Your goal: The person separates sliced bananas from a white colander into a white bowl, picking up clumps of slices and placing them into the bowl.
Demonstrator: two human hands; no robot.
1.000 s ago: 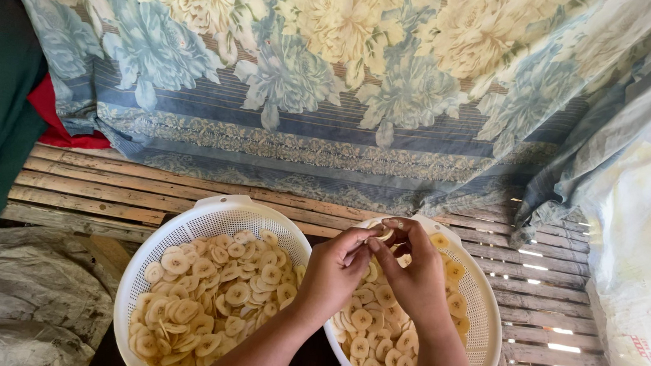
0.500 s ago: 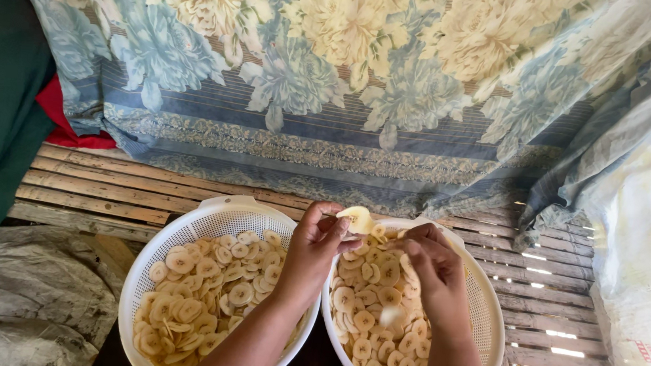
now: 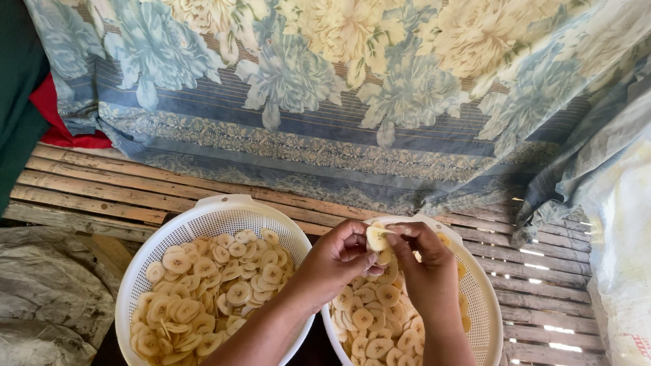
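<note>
1. Pinching together on a small stack of pale banana slices point(image 3: 377, 238), with left hand point(image 3: 336, 262) and right hand point(image 3: 428, 271) meeting above the far rim of the right basket point(image 3: 485, 318)
2. Lying heaped in the right basket, more round slices point(image 3: 375, 331), partly hidden under both hands
3. Sitting just beside it on the left, a second white perforated basket point(image 3: 211, 216), holding a fuller heap of slices point(image 3: 203, 298)
4. Resting on slatted bamboo point(image 3: 118, 187), with floral cloth point(image 3: 336, 73) hanging at the far side

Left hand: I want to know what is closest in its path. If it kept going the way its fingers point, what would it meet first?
The left hand points right, so it would meet the right hand, which already shares its grip on a banana slice.
</note>
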